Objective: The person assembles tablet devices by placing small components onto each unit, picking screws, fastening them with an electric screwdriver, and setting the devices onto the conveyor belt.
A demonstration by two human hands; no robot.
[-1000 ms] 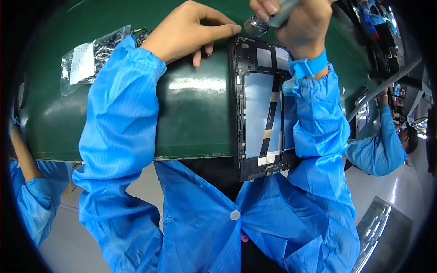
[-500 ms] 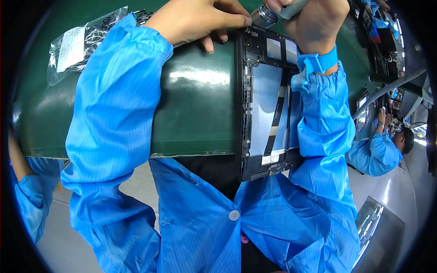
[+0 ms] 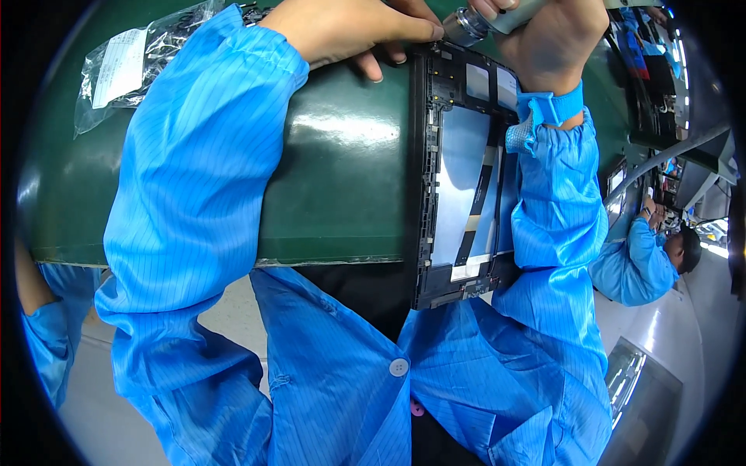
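My right hand (image 3: 556, 43), at the top right, is wrapped round a pale grey electric screwdriver (image 3: 466, 28) with a shiny metal collar. Its tip points left and down toward the far edge of an opened tablet (image 3: 458, 147). This tablet has a black frame, silver inner plates and a dark ribbon cable, and its near end sticks out past the table edge. Beside the collar, my left hand (image 3: 342, 33) has thumb and forefinger brought together at the tablet's far left corner. Whatever lies between those fingertips is hidden.
On the green table (image 3: 342, 202), a clear plastic bag (image 3: 120, 70) of small dark parts with a white label lies at the far left. A blue strap (image 3: 563, 105) circles my right wrist. A co-worker (image 3: 641, 256) sits at the right; another person's sleeve (image 3: 50, 326) shows at left.
The tablet and both hands appear slightly farther right in the picture, while the bag appears slightly farther left. Hands, screwdriver and tablet keep nearly the same positions relative to each other.
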